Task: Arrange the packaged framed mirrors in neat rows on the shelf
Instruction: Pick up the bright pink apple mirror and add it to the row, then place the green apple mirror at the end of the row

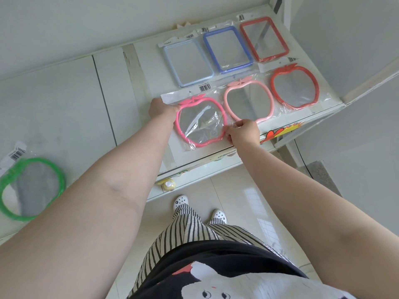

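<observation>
On the shelf point(241, 162) five mirrors lie in two rows; both hands' grip pinches the pink apple mirror point(201, 121) into line; a green mirror point(32, 188) waits.

barcodes show on the white header cards of several packaged mirrors, but their digits are too small to read. one sits on the bright pink apple mirror's card point(204, 87), with a line above it that seems to begin "item no.", the rest unclear. others are on the cards of the light blue rectangular mirror point(189, 36), the dark blue one point(205, 30), the red rectangular one point(241, 17), the red apple mirror point(292, 59) and the green round mirror point(16, 154). a strip label point(224, 155) on the shelf's front edge carries print that cannot be made out.
</observation>
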`<state>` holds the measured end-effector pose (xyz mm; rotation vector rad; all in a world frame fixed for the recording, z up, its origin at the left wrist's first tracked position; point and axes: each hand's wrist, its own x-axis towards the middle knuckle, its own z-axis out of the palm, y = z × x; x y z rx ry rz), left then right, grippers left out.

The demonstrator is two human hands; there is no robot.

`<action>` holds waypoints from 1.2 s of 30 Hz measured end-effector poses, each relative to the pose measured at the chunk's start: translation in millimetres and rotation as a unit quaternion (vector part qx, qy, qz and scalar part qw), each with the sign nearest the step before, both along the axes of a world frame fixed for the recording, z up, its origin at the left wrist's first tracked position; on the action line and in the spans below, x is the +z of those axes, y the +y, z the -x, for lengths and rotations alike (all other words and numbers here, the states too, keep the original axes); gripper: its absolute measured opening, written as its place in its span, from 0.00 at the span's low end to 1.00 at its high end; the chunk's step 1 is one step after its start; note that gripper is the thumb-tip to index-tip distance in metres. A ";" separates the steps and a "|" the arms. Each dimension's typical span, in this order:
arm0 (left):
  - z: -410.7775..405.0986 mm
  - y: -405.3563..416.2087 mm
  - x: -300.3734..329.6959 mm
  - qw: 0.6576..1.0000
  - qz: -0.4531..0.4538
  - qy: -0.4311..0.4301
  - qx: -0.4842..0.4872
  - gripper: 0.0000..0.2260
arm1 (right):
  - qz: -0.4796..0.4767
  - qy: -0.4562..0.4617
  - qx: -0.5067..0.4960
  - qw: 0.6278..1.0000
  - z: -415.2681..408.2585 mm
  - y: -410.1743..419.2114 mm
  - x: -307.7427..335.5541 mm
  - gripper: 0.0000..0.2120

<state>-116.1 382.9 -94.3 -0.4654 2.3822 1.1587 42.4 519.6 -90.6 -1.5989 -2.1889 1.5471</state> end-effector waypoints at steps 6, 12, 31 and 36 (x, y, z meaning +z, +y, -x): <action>-7.6 -10.3 8.4 0.999 -0.019 0.032 0.022 0.26 | -0.095 -0.058 0.071 0.991 -17.8 8.3 10.1 0.17; -34.8 -34.6 20.7 0.995 -0.026 0.096 0.020 0.24 | -0.120 -0.026 0.112 0.986 -21.8 2.2 29.1 0.14; -154.0 -243.9 35.7 0.971 0.096 0.178 -0.125 0.19 | -0.209 0.011 0.376 0.902 -27.3 -179.7 38.3 0.18; -180.7 -337.0 38.6 0.979 0.059 0.176 -0.086 0.19 | -0.229 0.016 0.388 0.893 -48.1 -267.3 38.5 0.17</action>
